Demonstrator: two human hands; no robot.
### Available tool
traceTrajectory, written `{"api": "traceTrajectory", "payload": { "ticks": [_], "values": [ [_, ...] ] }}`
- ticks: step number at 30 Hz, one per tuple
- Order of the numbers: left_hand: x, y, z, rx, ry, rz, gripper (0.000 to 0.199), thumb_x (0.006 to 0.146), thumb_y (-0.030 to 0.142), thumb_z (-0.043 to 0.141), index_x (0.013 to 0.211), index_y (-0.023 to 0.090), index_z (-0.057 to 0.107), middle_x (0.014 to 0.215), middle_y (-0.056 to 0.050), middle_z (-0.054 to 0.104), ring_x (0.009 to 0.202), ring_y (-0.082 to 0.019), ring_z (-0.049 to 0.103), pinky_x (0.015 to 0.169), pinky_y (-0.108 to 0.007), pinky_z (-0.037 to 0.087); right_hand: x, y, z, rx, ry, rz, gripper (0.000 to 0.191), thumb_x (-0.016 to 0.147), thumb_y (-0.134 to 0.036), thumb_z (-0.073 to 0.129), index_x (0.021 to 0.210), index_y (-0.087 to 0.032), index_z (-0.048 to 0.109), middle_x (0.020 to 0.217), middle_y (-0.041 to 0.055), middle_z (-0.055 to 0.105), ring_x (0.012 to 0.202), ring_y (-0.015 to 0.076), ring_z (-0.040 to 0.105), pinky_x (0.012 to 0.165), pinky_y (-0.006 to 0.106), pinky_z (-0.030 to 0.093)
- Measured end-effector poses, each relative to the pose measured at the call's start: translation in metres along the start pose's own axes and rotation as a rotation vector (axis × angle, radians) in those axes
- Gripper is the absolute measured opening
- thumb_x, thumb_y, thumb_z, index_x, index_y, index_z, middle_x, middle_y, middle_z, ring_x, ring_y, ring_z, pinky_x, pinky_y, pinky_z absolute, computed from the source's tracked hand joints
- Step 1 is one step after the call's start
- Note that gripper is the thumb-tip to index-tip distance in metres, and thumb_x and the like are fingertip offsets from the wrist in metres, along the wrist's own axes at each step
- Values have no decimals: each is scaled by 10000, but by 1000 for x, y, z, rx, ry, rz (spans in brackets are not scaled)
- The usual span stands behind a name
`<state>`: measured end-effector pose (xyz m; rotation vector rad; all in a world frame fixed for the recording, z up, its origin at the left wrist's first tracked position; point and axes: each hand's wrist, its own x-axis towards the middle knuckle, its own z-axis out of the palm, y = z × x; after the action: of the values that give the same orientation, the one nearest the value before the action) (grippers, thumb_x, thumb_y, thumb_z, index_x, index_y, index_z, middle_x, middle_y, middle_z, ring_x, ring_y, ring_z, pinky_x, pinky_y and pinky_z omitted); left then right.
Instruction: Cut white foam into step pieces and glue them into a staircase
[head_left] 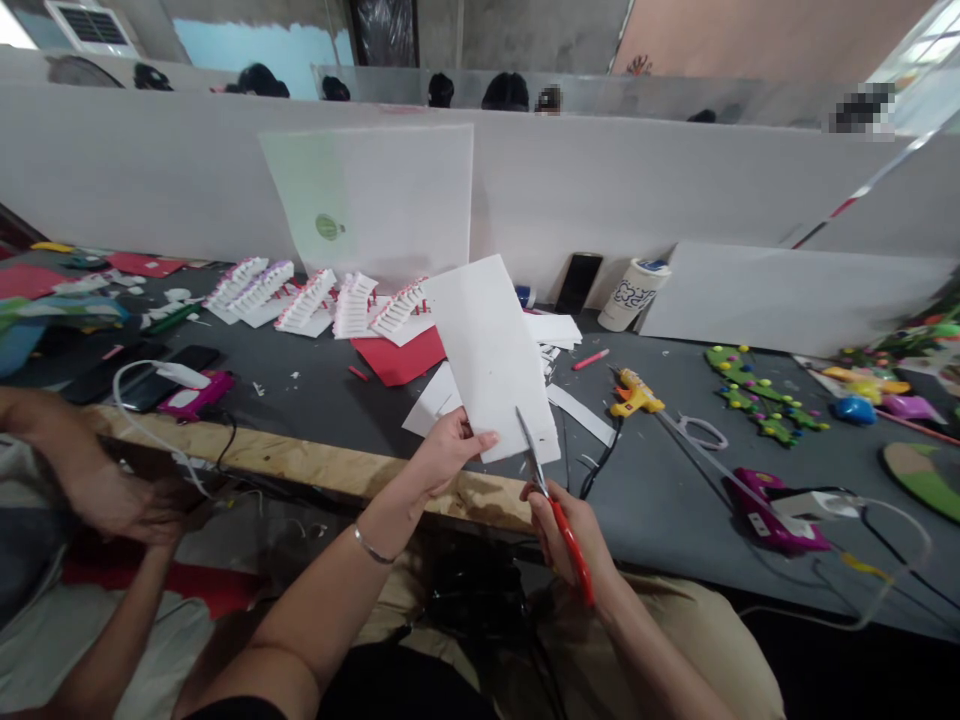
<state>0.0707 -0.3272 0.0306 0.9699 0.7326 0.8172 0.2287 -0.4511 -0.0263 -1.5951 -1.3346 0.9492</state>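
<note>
Left forearm [330, 590] w/ thin bracelet [373, 547] is being held out nearest the cam, above knees in khaki trousers [660, 640]. A white card sheet [491, 360] is being held up over the worktop's [675, 490] front edge, its lower edge pinched in a closed grip by the left hand [450, 450]. Red-handled scissors [564, 540] are being gripped firmly by the right hand [559, 530], blades being kept against the sheet's lower right part, prob cutting, can't tell for sure. Paper scraps [581, 415] are being left under the sheet. A yellow glue gun [636, 393] is being left on the right, white stepped paper pieces [311, 300] further back, and a co-worker's hand [112, 495] is being held at far left.
</note>
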Motion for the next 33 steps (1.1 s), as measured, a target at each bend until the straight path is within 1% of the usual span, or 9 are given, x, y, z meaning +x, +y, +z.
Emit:
{"api": "traceTrajectory", "payload": {
  "ticks": [4, 8, 10, 13, 15, 17, 22, 27, 33],
  "values": [
    [6, 4, 1, -62, 60, 25, 525, 589, 401, 891, 991, 131, 687, 934, -92, 753, 838, -208, 685, 730, -313, 546, 3, 1, 0, -15, 5, 0, 500, 898, -663, 436, 866, -209, 644, 474, -34, 451, 404, 130, 436, 362, 226, 337],
    [15, 2, -2, -42, 114, 57, 524, 547, 406, 910, 922, 113, 691, 827, -86, 744, 745, -201, 672, 656, -302, 536, 4, 0, -2, -22, -26, -31, 462, 911, -613, 439, 920, -203, 650, 518, -26, 483, 430, 132, 461, 389, 226, 363],
    [17, 1, -4, -20, 116, 70, 499, 558, 395, 905, 908, 110, 693, 794, -81, 738, 703, -190, 661, 632, -298, 531, 3, -1, -4, -21, -45, -46, 444, 919, -581, 436, 968, -196, 652, 534, -26, 492, 441, 130, 464, 402, 223, 370],
    [16, 1, -6, -18, 120, 103, 480, 584, 388, 892, 927, 115, 696, 797, -78, 737, 702, -188, 659, 632, -295, 529, 3, -3, -7, -34, -58, -55, 408, 918, -539, 449, 1006, -195, 649, 536, -31, 491, 452, 130, 460, 412, 221, 368],
    [14, 2, -6, -7, 128, 99, 457, 592, 384, 886, 911, 115, 699, 784, -75, 734, 683, -180, 651, 623, -293, 522, 3, -4, -8, -37, -65, -61, 396, 915, -522, 453, 1019, -192, 644, 540, -31, 495, 458, 131, 455, 419, 224, 363],
    [12, 3, -2, 0, 111, 78, 438, 592, 367, 885, 901, 113, 707, 795, -77, 738, 691, -180, 652, 640, -298, 523, 3, -6, -9, -26, -77, -72, 420, 919, -538, 438, 1035, -184, 634, 549, -31, 500, 462, 130, 446, 429, 231, 359],
    [6, 2, 9, -10, 51, 49, 413, 603, 333, 874, 919, 108, 733, 883, -100, 759, 794, -212, 677, 754, -335, 534, 1, -10, -11, 36, -108, -64, 534, 942, -615, 348, 1101, -165, 589, 554, -37, 479, 467, 131, 421, 456, 249, 342],
    [2, 4, 14, 11, 42, 39, 375, 621, 325, 859, 899, 103, 742, 905, -116, 759, 771, -206, 672, 733, -334, 530, 3, -16, -12, -7, -43, -149, 486, 932, -615, 391, 1035, -189, 602, 657, 7, 563, 564, 151, 490, 546, 266, 402],
    [2, 8, 13, -13, 44, 64, 358, 619, 309, 856, 892, 111, 735, 909, -109, 758, 786, -211, 674, 746, -332, 526, 5, -13, -7, -28, -28, -107, 494, 939, -622, 352, 999, -200, 601, 568, -21, 483, 492, 143, 441, 461, 245, 358]
  ]
}}
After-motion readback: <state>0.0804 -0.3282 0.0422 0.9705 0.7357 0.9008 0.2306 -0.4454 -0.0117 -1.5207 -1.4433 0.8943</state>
